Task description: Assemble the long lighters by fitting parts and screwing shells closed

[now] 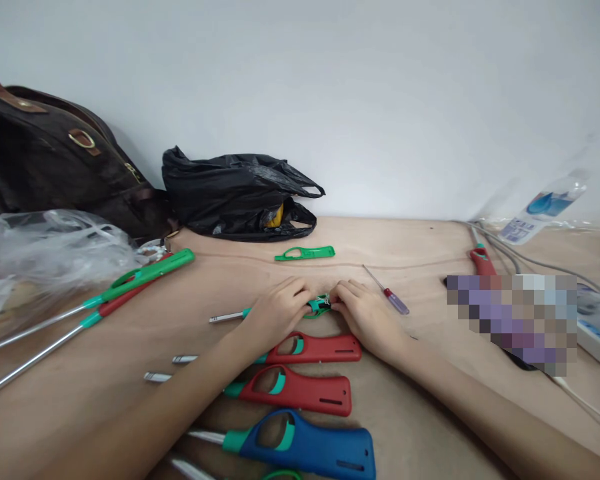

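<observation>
My left hand (281, 305) and my right hand (363, 312) are both closed on an opened green gas lighter (321, 307), one at each side of it. Its inner parts show between my fingertips, and its metal nozzle points left past my left wrist. Much of its body is hidden by my fingers. Behind it lies a loose green lighter casing half (316, 253). A small screwdriver (394, 300) with a purple and red handle rests just beyond my right hand. Nearest to me are two red lighters (325, 392) and a blue lighter (337, 450), all lying in a row.
At the left, green and red long-nosed lighters (150, 272) lie beside clear plastic bags (60, 247) and a dark backpack (65, 160). Against the wall sits a black plastic bag (220, 193). A water bottle (545, 207), cables, another red lighter (483, 261) and a blurred-out object stand at the right.
</observation>
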The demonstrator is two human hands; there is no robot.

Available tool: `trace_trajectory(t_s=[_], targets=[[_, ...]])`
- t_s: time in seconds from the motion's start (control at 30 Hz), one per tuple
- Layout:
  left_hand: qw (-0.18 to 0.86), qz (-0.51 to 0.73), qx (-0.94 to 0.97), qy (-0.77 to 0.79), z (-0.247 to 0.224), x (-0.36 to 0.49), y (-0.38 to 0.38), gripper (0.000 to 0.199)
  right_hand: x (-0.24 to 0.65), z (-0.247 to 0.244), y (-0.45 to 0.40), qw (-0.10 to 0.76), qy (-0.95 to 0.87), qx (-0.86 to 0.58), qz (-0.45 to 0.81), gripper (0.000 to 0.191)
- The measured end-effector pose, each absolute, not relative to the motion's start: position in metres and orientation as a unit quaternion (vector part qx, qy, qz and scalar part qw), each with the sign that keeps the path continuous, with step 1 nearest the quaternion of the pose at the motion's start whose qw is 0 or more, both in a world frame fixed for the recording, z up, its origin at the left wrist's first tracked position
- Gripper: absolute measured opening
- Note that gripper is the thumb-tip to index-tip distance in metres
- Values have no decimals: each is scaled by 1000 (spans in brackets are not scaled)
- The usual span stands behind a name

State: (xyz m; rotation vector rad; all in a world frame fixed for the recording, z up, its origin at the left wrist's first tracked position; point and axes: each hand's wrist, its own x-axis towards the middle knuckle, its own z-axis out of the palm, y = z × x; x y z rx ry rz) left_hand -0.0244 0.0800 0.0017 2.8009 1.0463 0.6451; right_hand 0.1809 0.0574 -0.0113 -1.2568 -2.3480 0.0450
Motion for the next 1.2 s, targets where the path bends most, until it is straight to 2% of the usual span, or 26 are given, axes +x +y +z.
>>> trace_trajectory(t_s=[1.2], targets=[[98, 254, 914, 299, -2, -30, 82, 17, 181, -14, 57, 244, -855, -457, 31, 13]])
